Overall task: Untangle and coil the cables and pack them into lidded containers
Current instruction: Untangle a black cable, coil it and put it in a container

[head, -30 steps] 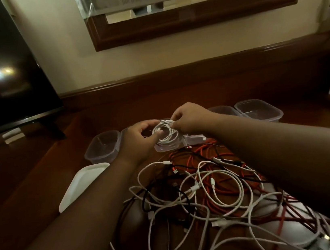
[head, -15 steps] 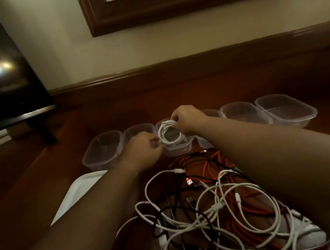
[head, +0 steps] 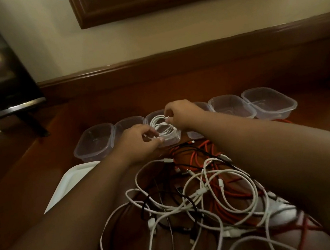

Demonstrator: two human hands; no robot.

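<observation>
The white coil has gone down from above the row of tubs into the third tub from the left, and both hands have followed it. The left hand has its fingers curled at the coil's near left edge, pinching the strands by the tub rim. The right hand pinches the coil's far right side between thumb and fingertips. Clear tubs stand in a line along the back of the desk: an empty tub far left, others to the right. A white lid lies near left. The tangle of white, orange and black cables sprawls nearest the camera.
</observation>
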